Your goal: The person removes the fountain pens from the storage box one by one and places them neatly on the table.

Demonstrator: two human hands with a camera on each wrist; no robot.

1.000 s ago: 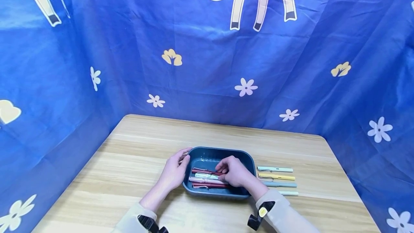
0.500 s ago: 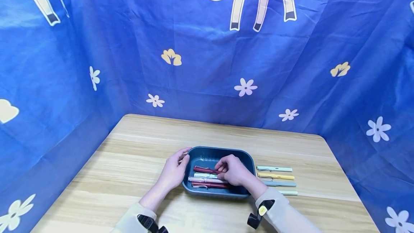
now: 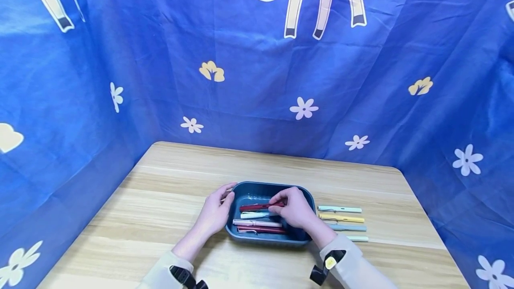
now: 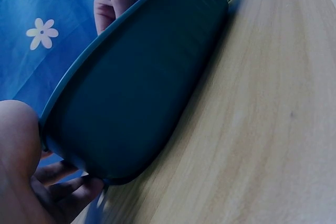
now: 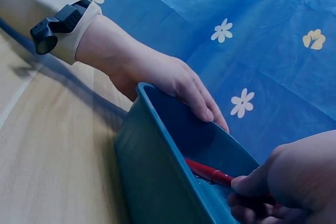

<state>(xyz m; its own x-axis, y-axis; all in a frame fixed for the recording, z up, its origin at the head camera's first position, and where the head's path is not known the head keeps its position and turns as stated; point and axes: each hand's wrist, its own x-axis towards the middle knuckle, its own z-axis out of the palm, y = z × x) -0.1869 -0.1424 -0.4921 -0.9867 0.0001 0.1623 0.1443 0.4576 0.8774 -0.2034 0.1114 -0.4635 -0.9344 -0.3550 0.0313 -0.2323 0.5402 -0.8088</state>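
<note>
My right hand (image 3: pixel 296 208) pinches a dark red pen (image 3: pixel 257 207) by its right end, inside a dark teal plastic box (image 3: pixel 271 241). Under it a mint pen (image 3: pixel 254 214) lies slanted. A lilac pen (image 3: pixel 257 223) and another dark red pen (image 3: pixel 263 229) rest nearer the box's front wall. At the box's left end, my left hand (image 3: pixel 216 211) holds the rim and back corner with thumb and fingers. The right wrist view shows the red pen (image 5: pixel 210 172) between thumb and fingers; the left wrist view shows mostly the box's outer wall (image 4: pixel 131 87).
Right of the box, a pale mint pen (image 3: pixel 341 209), a yellow pen (image 3: pixel 342 218), a blue-grey pen (image 3: pixel 351 227) and a light green pen (image 3: pixel 358 238) lie in a row on the wooden table (image 3: pixel 180 168). A patterned blue cloth (image 3: pixel 257 137) hangs around the table.
My right hand has drawn the dark red pen up and slightly back, away from the lilac pen. The mint pen has turned to a slant. My left hand stays at the box.
</note>
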